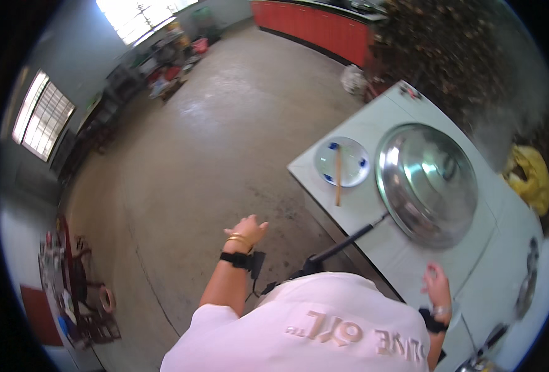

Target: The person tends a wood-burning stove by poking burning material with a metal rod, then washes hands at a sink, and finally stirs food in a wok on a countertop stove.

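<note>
My left hand (247, 230), with a gold bangle and a black wrist strap, hangs over the floor, its fingers apart and holding nothing. Over the tiled worktop (397, 260) is my right hand (436, 284), its fingers a little curled and no object seen in them. Beyond it, a large wok with a domed metal lid (428, 181) stands on the tiles, its dark handle (344, 244) reaching out over the edge towards me. Left of the lid lies a white plate with blue marks (323, 162); a pair of wooden chopsticks or a stick (338, 186) rests across it.
Kitchen tools (488, 344) lie at the worktop's lower right, and a dark ladle-like utensil (527, 279) at its right edge. A yellow bag (532, 176) and piled dry leaves (441, 60) are beyond. Red cabinets (311, 30) stand at the back, wooden furniture (81, 279) at left.
</note>
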`<state>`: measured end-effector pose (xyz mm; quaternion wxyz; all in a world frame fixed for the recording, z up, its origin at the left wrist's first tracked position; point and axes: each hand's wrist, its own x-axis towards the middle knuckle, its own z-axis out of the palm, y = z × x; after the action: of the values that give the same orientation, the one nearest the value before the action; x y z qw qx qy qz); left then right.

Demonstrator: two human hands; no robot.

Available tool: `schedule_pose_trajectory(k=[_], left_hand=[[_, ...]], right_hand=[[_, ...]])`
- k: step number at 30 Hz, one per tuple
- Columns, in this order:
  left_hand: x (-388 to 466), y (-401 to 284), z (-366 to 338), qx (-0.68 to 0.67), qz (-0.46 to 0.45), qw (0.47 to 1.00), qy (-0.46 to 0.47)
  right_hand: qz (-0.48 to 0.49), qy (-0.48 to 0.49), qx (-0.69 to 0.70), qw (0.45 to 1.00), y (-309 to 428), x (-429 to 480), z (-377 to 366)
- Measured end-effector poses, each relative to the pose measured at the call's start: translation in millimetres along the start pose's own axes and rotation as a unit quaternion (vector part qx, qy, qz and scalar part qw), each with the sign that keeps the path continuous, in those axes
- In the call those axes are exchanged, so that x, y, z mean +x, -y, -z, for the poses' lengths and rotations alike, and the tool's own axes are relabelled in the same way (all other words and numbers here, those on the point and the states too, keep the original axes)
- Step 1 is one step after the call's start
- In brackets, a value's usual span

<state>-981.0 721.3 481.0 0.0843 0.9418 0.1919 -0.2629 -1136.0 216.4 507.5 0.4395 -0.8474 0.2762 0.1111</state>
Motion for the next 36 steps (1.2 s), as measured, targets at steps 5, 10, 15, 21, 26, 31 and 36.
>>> schedule_pose_trajectory(k=[5, 10, 15, 21, 26, 31, 36], left_hand=[[-24.5, 4.6, -16.1, -0.056, -0.040, 0.994, -0.085], [-46.2, 60.5, -58.8, -0.118, -0.072, 0.985, -0.099], [-34.9, 129.8, -91.8, -0.162, -0.035, 0.986, -0.025], [-8.0, 118.5, -111.9, -0.218, -0.049, 0.975, 0.017], [8.2, 66.9, -85.4, -0.214, -0.111, 0.970, 0.029], [24.0, 14.7, -64.1, -0.202, -0.171, 0.963, 0.043], [30.6, -26.4, -58.4, -0.187, -0.217, 0.956, 0.060]], right_hand=[[0.158, -0.018, 0.099, 0.982, 40.3, 99.4, 32.9], [0.173, -0.174, 0.073, 0.967, 81.4, 207.2, 48.9], [0.052, -0.211, -0.049, 0.975, 112.5, 294.2, 59.7], [0.023, -0.189, -0.092, 0.977, 123.6, 301.2, 76.1], [0.016, -0.241, 0.057, 0.969, 121.2, 267.3, 108.1], [0.031, -0.296, 0.058, 0.953, 91.1, 235.1, 182.3], [-0.062, -0.310, -0.067, 0.947, 37.3, 185.8, 260.4]])
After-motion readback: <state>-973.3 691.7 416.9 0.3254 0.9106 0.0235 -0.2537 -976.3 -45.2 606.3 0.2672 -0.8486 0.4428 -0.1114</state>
